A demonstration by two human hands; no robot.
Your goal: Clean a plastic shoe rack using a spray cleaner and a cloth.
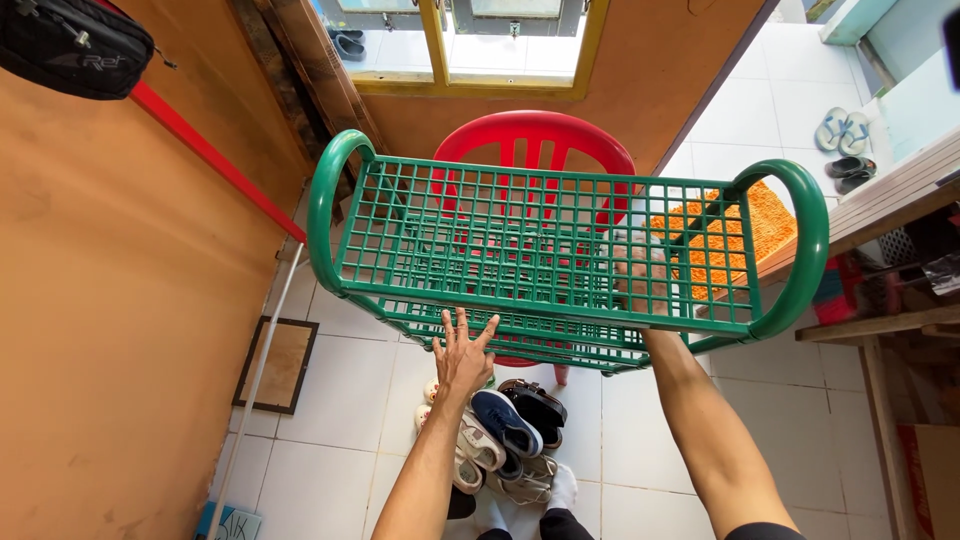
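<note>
- Nearest to you: a heap of shoes (505, 435) lies on the white tiled floor (340, 400) between your forearms, with your own feet just below it at the frame's bottom edge.
- Your left hand (462, 358) is raised with fingers (461, 325) spread and straight; the fingertips meet the near lower edge of the green wire shelf rack (540, 250), gripping nothing.
- Your right hand (638, 285) reaches up beneath the rack's top tier and shows only through the mesh; you cannot tell how far its fingers are curled, though it seems to bear on the grid from below.
- The rack hangs level above the floor, its looped end frames to left and right.
- Left margin: an orange wall (110, 300) with a red pole (215, 160) stands close to the rack's left loop.
- Right margin: a wooden bench (880, 215) crowds the right loop; bare tile lies beneath.
- Beyond: a red plastic chair (535, 135) stands just behind the rack, under a yellow-framed window (470, 60).
</note>
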